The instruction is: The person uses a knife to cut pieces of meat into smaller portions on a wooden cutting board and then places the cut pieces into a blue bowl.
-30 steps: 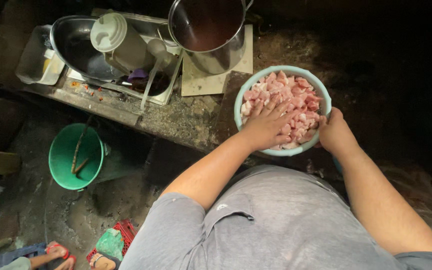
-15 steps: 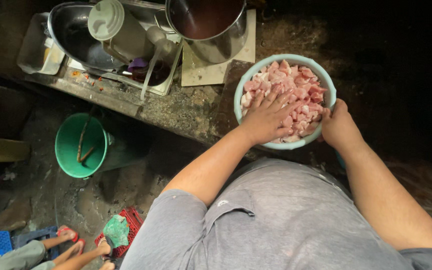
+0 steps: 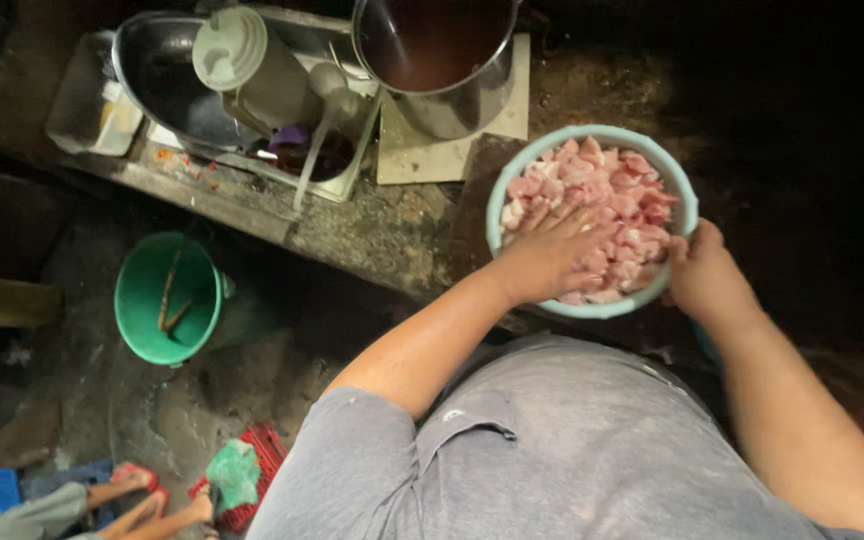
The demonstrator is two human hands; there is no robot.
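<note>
Your left hand [image 3: 547,255] lies spread, fingers open, on the raw pink meat pieces [image 3: 602,205], gripping nothing. Your right hand [image 3: 702,275] clasps the pale blue bowl [image 3: 592,308] at its rim, on the rough counter [image 3: 392,225] beside the steel pot [image 3: 452,100]. The meat is already cut and heaped, looking unseasoned.

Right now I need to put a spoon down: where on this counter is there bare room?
Bare counter lies between the white board, the tray and the bowl. Beyond the bowl it is too dark to tell. The back is crowded: pot, pan, jug.
</note>
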